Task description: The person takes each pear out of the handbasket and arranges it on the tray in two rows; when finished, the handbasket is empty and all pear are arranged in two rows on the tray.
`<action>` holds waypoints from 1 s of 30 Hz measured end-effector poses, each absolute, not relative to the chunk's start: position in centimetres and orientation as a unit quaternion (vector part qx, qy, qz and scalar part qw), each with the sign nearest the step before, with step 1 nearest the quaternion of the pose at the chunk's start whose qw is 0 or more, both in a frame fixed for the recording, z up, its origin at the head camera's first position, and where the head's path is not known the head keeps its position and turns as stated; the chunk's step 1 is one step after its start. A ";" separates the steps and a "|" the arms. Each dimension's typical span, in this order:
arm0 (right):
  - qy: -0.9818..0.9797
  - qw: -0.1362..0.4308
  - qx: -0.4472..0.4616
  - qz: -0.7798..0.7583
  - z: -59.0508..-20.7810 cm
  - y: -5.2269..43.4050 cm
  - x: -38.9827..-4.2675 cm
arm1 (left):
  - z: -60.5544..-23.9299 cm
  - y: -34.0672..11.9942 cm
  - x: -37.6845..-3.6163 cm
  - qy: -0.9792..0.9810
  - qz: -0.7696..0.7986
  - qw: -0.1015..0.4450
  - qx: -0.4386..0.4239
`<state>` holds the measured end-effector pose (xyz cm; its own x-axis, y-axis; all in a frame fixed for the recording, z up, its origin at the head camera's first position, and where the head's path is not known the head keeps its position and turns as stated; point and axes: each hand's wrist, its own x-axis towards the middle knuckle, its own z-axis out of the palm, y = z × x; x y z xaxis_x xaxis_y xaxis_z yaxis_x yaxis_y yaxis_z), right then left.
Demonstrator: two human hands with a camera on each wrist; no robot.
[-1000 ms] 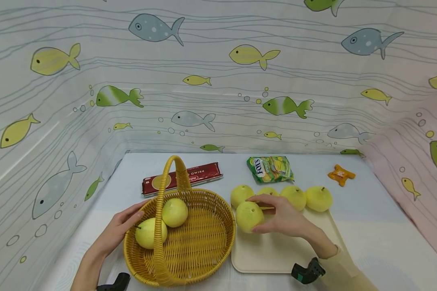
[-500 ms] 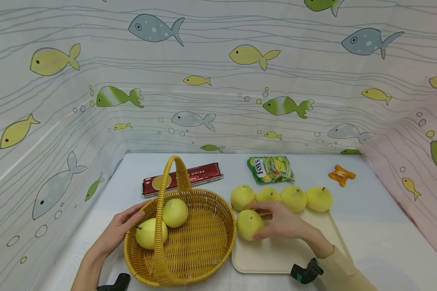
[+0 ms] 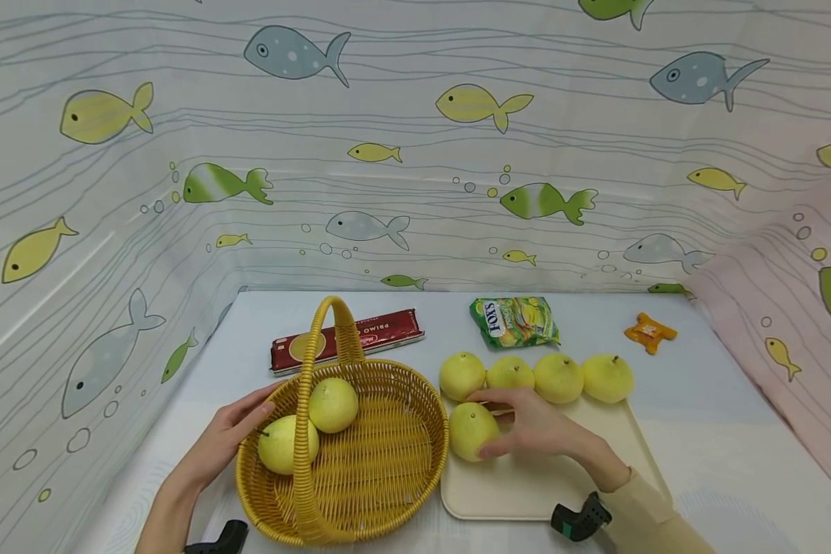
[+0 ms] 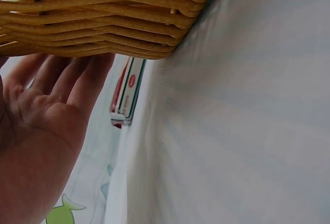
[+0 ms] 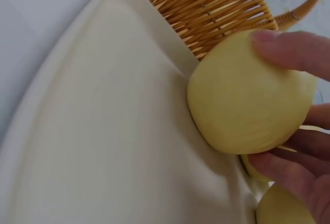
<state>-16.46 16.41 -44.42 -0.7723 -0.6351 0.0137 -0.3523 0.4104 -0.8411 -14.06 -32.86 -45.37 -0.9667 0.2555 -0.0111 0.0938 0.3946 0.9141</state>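
My left hand [image 3: 218, 438] rests against the left side of a golden wicker basket [image 3: 388, 492], fingers fairly straight along its outer wall. In the left wrist view the basket's weave [image 4: 103, 23] hides those fingertips. Inside, to the left, lie two round yellow-green pears, one [image 3: 334, 405] behind the other [image 3: 277, 445], which the tall handle partly crosses. My right hand [image 3: 543, 427] holds another pear [image 3: 472, 432] between thumb and fingers, low over the left part of a cream tray [image 3: 498, 492], beside the basket. The right wrist view shows this pear [image 5: 247, 95] close over the tray.
Several pears line the tray's back edge, from the leftmost one [image 3: 462, 375] to the rightmost [image 3: 607, 378]. Behind stand a red biscuit packet [image 3: 388, 329], a green candy bag [image 3: 515, 322] and a small orange packet [image 3: 649, 333]. A fish-patterned curtain [image 3: 415, 185] encloses the table.
My right hand has lowered the pear, moving it toward the front of the tray, mostly in the first half second. The left hand and basket stay as they were.
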 end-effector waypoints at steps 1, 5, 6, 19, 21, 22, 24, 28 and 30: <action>0.827 0.157 -0.296 -0.452 -44.4 16.4 -16.4 | -45.4 -32.9 -14.1 0.832 0.540 0.075 0.105; 0.833 0.157 -0.284 -0.448 -43.9 16.5 -16.3 | -45.4 -32.8 -14.0 0.829 0.543 0.076 0.106; 0.832 0.159 -0.280 -0.452 -43.9 16.6 -16.3 | -45.4 -32.9 -14.0 0.830 0.543 0.075 0.106; 0.828 0.151 -0.268 -0.469 -43.8 17.0 -16.3 | -45.2 -32.8 -14.0 0.831 0.542 0.073 0.107; 0.832 0.148 -0.266 -0.464 -43.8 17.0 -16.3 | -45.1 -32.8 -14.0 0.830 0.543 0.073 0.107; 0.834 0.146 -0.266 -0.461 -43.9 17.0 -16.3 | -45.1 -32.8 -14.0 0.830 0.543 0.073 0.108; 0.838 0.141 -0.267 -0.455 -43.9 16.9 -16.4 | -45.2 -32.7 -14.0 0.830 0.542 0.073 0.107; 0.843 0.135 -0.272 -0.444 -44.0 16.9 -16.4 | -45.3 -32.7 -14.1 0.830 0.542 0.073 0.109; 0.845 0.132 -0.276 -0.439 -44.0 16.9 -16.4 | -45.4 -32.7 -14.0 0.829 0.543 0.073 0.111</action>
<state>-16.37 16.86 -44.02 -0.8126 -0.5825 0.0198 -0.3506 0.4614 -0.8150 -14.05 -32.74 -45.38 -0.9648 0.2631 -0.0002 0.1048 0.3851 0.9169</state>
